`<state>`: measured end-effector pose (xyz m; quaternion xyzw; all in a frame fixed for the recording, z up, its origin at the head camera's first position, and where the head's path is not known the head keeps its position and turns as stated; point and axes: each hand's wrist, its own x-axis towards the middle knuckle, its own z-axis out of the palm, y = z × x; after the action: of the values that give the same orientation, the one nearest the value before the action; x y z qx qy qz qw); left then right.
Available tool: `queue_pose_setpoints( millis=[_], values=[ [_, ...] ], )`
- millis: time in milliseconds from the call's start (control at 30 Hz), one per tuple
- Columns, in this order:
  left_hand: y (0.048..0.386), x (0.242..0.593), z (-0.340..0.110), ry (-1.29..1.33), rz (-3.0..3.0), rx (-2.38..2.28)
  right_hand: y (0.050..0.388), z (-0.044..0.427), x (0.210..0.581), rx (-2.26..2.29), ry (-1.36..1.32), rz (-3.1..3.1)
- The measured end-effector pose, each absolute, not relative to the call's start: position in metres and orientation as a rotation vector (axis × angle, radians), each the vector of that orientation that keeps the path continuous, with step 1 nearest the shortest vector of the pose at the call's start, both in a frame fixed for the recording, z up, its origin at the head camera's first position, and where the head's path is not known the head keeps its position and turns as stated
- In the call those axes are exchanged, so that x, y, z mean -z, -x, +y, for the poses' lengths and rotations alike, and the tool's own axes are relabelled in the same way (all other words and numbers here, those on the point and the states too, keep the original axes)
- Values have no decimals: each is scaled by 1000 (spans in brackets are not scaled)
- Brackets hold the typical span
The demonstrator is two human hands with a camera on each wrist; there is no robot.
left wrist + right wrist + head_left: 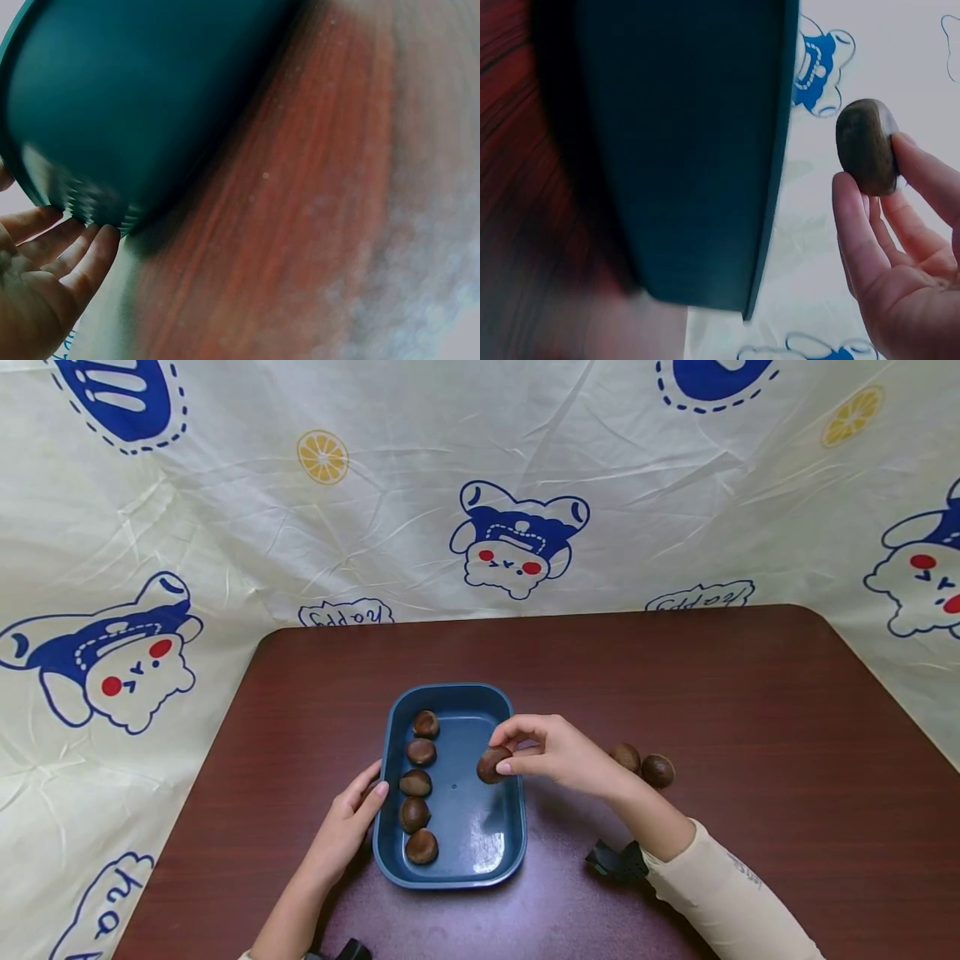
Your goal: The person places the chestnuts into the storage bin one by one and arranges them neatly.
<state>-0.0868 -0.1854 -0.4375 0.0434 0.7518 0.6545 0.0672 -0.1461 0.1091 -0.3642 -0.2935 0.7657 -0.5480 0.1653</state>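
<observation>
A blue tray (453, 887) lies on the table, with several brown chestnuts (422, 847) in a column along its left side. At the tray's left edge my left hand (347, 827) holds the rim, thumb on top and fingers (94, 259) against the outer wall. Over the tray's right side, my right hand (558, 756) pinches a chestnut (492, 765) between thumb and fingers. The right wrist view shows this chestnut (868, 146) raised above the rim. Two more chestnuts (657, 771) sit on the table beyond my right forearm, one partly hidden by it.
The dark brown table (750, 710) extends around the tray. A white patterned cloth (405, 535) hangs behind it and along its sides. Black wrist straps (617, 862) show at both forearms.
</observation>
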Motion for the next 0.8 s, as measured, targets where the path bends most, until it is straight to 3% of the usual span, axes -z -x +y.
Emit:
queue_pose_setpoints(
  millis=[500,800],
  values=[
    [87,439,-186,-150,2273,-1983,160,53,377,1105,1218,2008],
    [87,439,-185,-139,2274,-1988,156,40,387,838,1166,1939]
  ],
)
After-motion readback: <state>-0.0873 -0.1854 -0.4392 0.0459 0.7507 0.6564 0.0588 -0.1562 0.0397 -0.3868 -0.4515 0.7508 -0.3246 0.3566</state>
